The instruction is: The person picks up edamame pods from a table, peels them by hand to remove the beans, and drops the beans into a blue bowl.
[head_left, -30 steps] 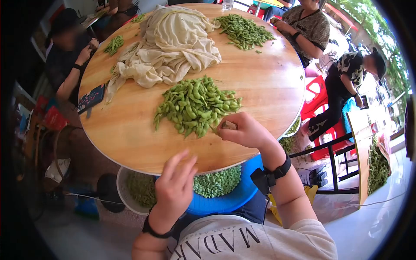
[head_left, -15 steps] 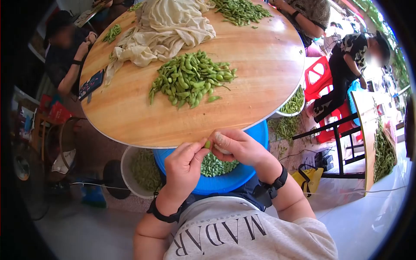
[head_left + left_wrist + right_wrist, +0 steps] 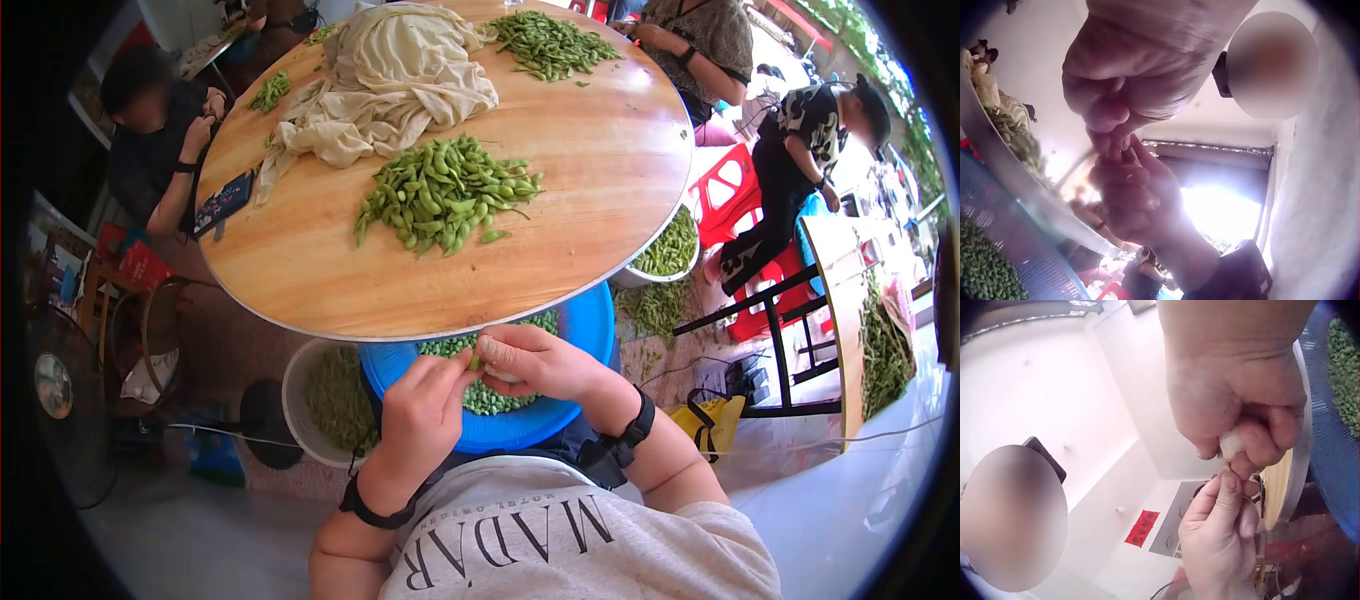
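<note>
Over the blue basin (image 3: pixel 590 340) both hands meet, fingertip to fingertip. My left hand (image 3: pixel 425 395) pinches one end of a green soybean pod (image 3: pixel 474 362), of which only a small bit shows. At its other side, my right hand (image 3: pixel 540 362) grips it between thumb and curled fingers. A pale wrap (image 3: pixel 1230 445) shows on a right finger in the right wrist view. Below the hands, shelled green beans (image 3: pixel 490 400) lie in the basin. On the round wooden table (image 3: pixel 600 240) in front sits a heap of unshelled pods (image 3: pixel 430 195).
A bundled cream cloth (image 3: pixel 400 85) and another pod pile (image 3: pixel 555 45) lie farther back on the table. Left of the basin stands a white tub (image 3: pixel 300 405); a bucket of pods (image 3: pixel 670 245) is at the right. Other people sit or stand around the table.
The right hand has come from the pod heap to the basin, bringing a pod. The left hand, spread a second ago, has joined it and now pinches the pod.
</note>
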The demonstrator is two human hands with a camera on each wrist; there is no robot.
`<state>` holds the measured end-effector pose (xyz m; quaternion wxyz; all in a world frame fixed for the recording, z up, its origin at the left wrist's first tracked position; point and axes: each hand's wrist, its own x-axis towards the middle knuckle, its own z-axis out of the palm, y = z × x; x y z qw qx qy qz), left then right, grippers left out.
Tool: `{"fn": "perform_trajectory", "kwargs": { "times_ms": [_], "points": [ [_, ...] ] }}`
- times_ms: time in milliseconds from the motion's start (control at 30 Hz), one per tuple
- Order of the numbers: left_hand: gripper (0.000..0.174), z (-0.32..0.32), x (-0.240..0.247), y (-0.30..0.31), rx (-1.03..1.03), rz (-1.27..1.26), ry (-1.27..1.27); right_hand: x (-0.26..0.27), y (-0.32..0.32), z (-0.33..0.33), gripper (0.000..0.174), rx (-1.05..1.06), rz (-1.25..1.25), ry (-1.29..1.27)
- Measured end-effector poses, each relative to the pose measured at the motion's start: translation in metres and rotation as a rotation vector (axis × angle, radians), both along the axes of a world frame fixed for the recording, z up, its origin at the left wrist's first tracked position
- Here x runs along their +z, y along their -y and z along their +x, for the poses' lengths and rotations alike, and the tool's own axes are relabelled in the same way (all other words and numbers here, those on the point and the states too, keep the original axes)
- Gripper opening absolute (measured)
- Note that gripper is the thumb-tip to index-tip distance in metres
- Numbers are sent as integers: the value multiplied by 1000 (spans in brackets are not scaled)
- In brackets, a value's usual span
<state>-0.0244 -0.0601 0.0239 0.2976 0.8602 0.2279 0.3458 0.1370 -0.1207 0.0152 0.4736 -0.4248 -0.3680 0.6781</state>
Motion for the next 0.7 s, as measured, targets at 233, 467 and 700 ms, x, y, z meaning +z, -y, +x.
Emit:
{"fn": "perform_trajectory", "kwargs": {
  "times_ms": [233, 467, 700],
  "points": [
    [16, -10, -4, 0, 11, -5, -18, -3, -3, -12, 29, -45, -38, -4],
    [11, -9, -39, 3, 122, -266, 157, -24, -5, -24, 26, -157, 35, 3],
    [11, -11, -36, -1, 54, -1271, 330, -32, 5, -24, 25, -259, 436, 621]
  ]
}}
